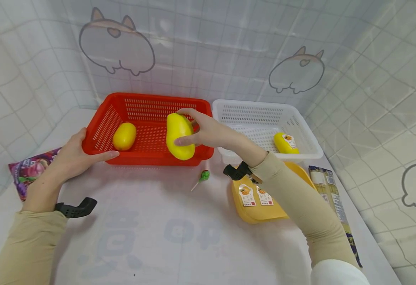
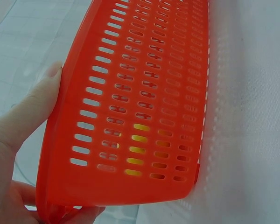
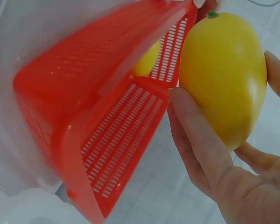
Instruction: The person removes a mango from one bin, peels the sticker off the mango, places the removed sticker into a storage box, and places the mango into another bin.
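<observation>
My right hand point(image 1: 213, 132) grips a yellow mango point(image 1: 180, 136), thumb on one side and fingers on the other, over the right part of the red basket point(image 1: 147, 159). In the right wrist view a small green stem end shows on top of the mango point(image 3: 224, 74). At the basket's near left corner my left hand point(image 1: 73, 158) holds the rim, with the thumb along the front and fingers round the side. Inside the basket, at its left end, lies another yellow fruit point(image 1: 124, 136); it shows through the slots in the left wrist view.
Right of the red basket stands a white basket point(image 1: 229, 158) with a stickered yellow fruit point(image 1: 283, 143) in it. Nearer are a yellow tub point(image 1: 255, 211) under my right forearm, a long printed packet point(image 1: 336, 202) and a green lollipop point(image 1: 204, 175). A purple packet point(image 1: 33, 170) lies at left.
</observation>
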The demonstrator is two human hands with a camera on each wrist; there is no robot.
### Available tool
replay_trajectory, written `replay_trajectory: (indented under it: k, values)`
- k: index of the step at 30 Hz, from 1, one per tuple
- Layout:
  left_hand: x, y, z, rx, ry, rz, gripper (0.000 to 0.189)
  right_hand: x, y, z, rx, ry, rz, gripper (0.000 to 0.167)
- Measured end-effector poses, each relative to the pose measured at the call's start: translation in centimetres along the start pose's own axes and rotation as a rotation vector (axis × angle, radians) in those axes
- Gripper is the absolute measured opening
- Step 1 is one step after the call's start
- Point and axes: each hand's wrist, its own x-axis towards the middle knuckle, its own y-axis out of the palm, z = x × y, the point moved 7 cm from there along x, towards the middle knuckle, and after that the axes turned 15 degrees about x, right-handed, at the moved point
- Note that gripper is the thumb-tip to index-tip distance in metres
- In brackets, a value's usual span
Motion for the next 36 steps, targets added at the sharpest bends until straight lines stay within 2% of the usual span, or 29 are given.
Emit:
replay_trajectory:
  k: [16, 26, 32, 36]
  values:
    - [-0.1, 0.1, 0.3, 0.001, -0.024, 0.014, 0.118, 4.4, -0.4, -0.1, 0.144, 0.039, 0.033, 0.079]
    - [0.0, 0.2, 0.3, 0.009, -0.028, 0.014, 0.120, 6.9, -0.4, -0.5, 0.224, 0.121, 0.060, 0.073]
    - [0.1, 0.2, 0.2, 0.001, -0.014, 0.001, 0.116, 7.9, 0.0, -0.8, 0.207, 0.192, 0.105, 0.074]
    - [0.0, 0.1, 0.3, 0.003, -0.031, 0.011, 0.120, 8.6, 0.4, -1.1, 0.164, 0.235, 0.144, 0.074]
